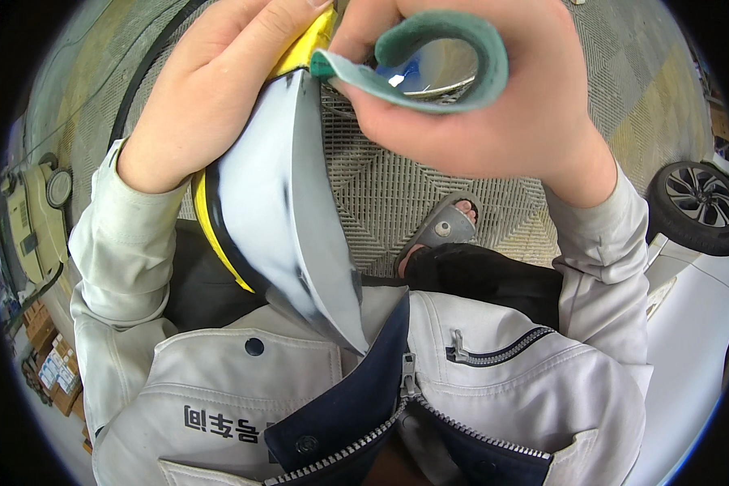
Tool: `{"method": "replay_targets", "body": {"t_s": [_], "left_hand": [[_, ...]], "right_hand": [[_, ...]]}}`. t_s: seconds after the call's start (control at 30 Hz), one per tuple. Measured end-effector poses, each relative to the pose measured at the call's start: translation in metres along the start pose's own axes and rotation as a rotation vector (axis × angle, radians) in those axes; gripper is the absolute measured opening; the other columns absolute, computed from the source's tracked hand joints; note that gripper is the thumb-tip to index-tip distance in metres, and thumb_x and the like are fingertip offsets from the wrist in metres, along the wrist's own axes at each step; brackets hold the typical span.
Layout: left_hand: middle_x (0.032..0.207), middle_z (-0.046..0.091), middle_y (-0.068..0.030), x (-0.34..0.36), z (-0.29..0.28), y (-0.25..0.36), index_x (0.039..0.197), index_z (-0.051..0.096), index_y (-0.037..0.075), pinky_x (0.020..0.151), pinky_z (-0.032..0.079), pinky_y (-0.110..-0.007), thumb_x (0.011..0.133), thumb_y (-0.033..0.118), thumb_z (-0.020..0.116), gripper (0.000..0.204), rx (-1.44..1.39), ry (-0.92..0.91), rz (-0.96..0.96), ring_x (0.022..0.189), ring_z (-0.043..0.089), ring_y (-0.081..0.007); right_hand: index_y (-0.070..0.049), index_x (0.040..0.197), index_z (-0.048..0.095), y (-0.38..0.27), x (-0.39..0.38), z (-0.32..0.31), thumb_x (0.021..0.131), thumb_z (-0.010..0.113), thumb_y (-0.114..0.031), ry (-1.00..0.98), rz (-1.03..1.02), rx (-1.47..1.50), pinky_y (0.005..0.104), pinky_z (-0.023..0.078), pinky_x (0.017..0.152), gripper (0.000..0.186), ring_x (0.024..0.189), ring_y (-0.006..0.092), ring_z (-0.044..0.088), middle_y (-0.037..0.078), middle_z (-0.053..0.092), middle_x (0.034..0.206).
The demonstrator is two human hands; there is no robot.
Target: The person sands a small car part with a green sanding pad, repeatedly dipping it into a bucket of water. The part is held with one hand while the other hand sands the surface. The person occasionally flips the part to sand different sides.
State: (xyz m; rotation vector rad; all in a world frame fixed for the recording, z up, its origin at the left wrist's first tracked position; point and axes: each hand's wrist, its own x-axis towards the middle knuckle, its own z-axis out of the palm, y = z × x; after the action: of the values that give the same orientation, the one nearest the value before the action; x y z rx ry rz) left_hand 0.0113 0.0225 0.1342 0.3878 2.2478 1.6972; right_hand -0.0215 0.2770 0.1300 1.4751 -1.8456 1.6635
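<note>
A long curved panel (259, 174), patchy white and grey with dark edges, slants from my left hand down to the front of my jacket. Yellow masking tape (304, 47) covers its top end, and a yellow strip follows its left edge. My left hand (198, 93) grips the upper part of the panel, thumb over the taped end. In my right hand (494, 138) is a curled sheet of green sandpaper (490, 69), its free edge against or very near the panel's taped corner. The curled sheet hides some of my right fingers.
Below lies a grey grid floor (502, 211), where my sandalled foot (445, 231) rests. A car wheel (695, 206) and pale bodywork (688, 324) are at the right. Cardboard boxes (57, 364) and a beige car part (36, 215) stand at the left. A dark hose (134, 85) curves behind my left hand.
</note>
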Motion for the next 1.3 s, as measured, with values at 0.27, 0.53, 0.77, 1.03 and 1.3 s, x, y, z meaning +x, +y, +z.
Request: {"method": "replay_targets", "body": {"t_s": [0.27,0.53,0.77,1.03,1.3], "left_hand": [[0.103,0.071,0.002,0.001,0.001,-0.004,0.115,0.071,0.003,0.084,0.053,-0.028,0.127,0.029,0.053,0.034,0.083,0.006,0.044,0.096,0.062,-0.006],[0.109,0.075,-0.0013,0.005,0.025,0.013,0.125,0.072,0.001,0.089,0.055,-0.028,0.126,0.025,0.053,0.031,0.227,0.102,0.119,0.102,0.066,-0.0091],[0.098,0.065,0.003,0.01,0.02,0.035,0.114,0.069,0.003,0.083,0.051,-0.028,0.126,0.026,0.054,0.03,0.072,0.069,-0.039,0.092,0.058,-0.0065],[0.095,0.065,0.0043,0.001,-0.009,0.008,0.109,0.069,0.005,0.081,0.049,-0.027,0.127,0.029,0.054,0.033,0.073,-0.019,-0.061,0.091,0.058,-0.0058],[0.094,0.066,0.0055,0.003,0.005,0.009,0.109,0.07,0.006,0.078,0.048,-0.026,0.128,0.028,0.05,0.036,-0.012,0.021,-0.024,0.09,0.056,-0.0035]], "right_hand": [[-0.009,0.097,0.077,0.001,-0.001,0.0,0.079,0.087,-0.004,-0.078,0.001,-0.119,0.0364,0.059,0.068,0.021,0.076,0.0302,0.076,0.009,0.076,0.086],[-0.008,0.096,0.078,-0.005,-0.002,0.003,0.079,0.089,-0.003,-0.066,0.054,-0.108,0.0363,0.06,0.07,0.021,0.077,0.0297,0.076,0.009,0.076,0.087],[-0.006,0.095,0.079,0.005,-0.023,0.03,0.078,0.092,-0.002,-0.192,0.264,-0.338,0.0363,0.061,0.073,0.022,0.079,0.0285,0.077,0.008,0.077,0.088],[-0.003,0.097,0.079,0.008,-0.024,0.011,0.084,0.087,0.002,0.032,0.108,-0.159,0.0319,0.059,0.072,0.016,0.078,0.0217,0.076,0.008,0.079,0.091],[-0.009,0.098,0.077,0.007,-0.009,0.01,0.081,0.087,-0.004,0.04,0.128,0.097,0.0357,0.059,0.068,0.02,0.076,0.03,0.076,0.009,0.076,0.087]]}}
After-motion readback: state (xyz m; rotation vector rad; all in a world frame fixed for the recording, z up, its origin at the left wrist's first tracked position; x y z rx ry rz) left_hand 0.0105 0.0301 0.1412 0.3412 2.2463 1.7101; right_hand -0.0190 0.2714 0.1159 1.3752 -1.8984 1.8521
